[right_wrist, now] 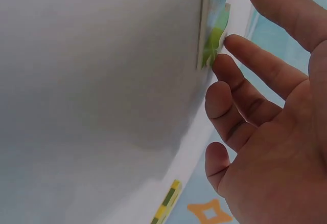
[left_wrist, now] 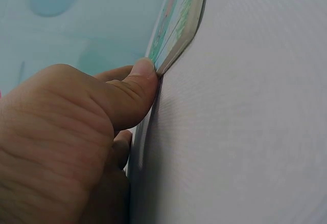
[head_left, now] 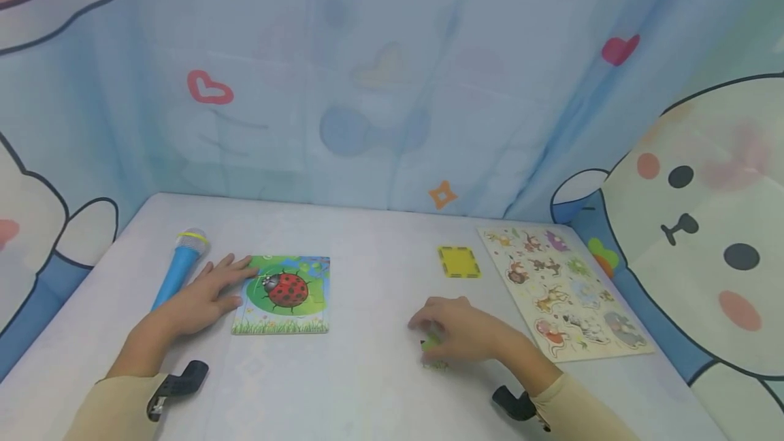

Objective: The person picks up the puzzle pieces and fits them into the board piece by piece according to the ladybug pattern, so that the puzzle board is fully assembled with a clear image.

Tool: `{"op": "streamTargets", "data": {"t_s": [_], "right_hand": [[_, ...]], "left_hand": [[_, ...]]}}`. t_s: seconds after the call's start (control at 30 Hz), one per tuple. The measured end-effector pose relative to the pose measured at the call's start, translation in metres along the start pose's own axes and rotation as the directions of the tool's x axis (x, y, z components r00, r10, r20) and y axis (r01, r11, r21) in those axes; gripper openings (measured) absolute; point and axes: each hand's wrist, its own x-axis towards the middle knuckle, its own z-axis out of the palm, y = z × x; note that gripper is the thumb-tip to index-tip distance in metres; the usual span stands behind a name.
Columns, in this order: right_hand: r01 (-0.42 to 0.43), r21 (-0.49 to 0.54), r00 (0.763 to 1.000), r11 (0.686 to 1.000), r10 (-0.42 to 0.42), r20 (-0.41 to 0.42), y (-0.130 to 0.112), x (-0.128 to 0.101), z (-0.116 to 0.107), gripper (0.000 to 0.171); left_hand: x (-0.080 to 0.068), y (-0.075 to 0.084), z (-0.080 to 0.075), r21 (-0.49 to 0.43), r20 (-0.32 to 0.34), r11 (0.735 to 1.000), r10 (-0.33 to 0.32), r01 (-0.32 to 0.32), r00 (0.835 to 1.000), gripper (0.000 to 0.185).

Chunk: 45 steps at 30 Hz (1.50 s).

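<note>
A square ladybug puzzle (head_left: 288,290) lies flat on the white table. My left hand (head_left: 205,297) rests at its left side, fingers spread over the upper left corner. In the left wrist view, the thumb (left_wrist: 134,88) touches the puzzle's edge. To the right, a small green puzzle piece (head_left: 432,351) lies partly hidden under my right hand (head_left: 468,329). The right wrist view has the loosely bent fingers (right_wrist: 245,88) beside that piece (right_wrist: 213,35), with the thumb apart from it; whether a fingertip touches it is hard to tell.
A blue toy microphone (head_left: 177,265) lies left of the left hand. Beyond the right hand lies a yellow square frame tile (head_left: 459,262). An animal picture board (head_left: 560,291) lies along the table's right side. A printed blue curtain (head_left: 380,87) hangs behind.
</note>
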Motion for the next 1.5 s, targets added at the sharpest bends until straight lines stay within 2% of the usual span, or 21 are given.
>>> {"op": "streamTargets", "data": {"t_s": [0.3, 0.5, 0.83, 1.1, 1.5], "right_hand": [[-0.092, -0.020, 0.996, 0.996, 0.092, -0.008, -0.001, -0.026, 0.002, 0.056], [-0.046, -0.034, 0.998, 0.998, 0.044, -0.052, -0.001, -0.030, 0.007, 0.045], [0.010, -0.053, 0.993, 0.999, -0.017, -0.115, -0.005, -0.022, 0.008, 0.039], [0.074, -0.052, 0.980, 0.996, -0.083, -0.181, -0.011, -0.006, 0.011, 0.038], [0.130, -0.031, 0.978, 0.991, -0.133, -0.161, -0.034, 0.023, 0.011, 0.038]], "left_hand": [[0.001, 0.002, 0.000, 0.001, 0.003, 1.000, 0.003, -0.003, 1.000, 0.051], [-0.001, 0.003, -0.001, 0.002, 0.003, 1.000, 0.004, -0.004, 1.000, 0.051], [-0.001, 0.001, -0.001, -0.007, 0.002, 1.000, -0.003, 0.003, 1.000, 0.050], [0.000, 0.002, 0.000, -0.001, -0.001, 1.000, -0.022, 0.022, 1.000, 0.050], [0.000, 0.000, 0.002, 0.013, -0.008, 0.999, -0.033, 0.033, 0.999, 0.050]]}}
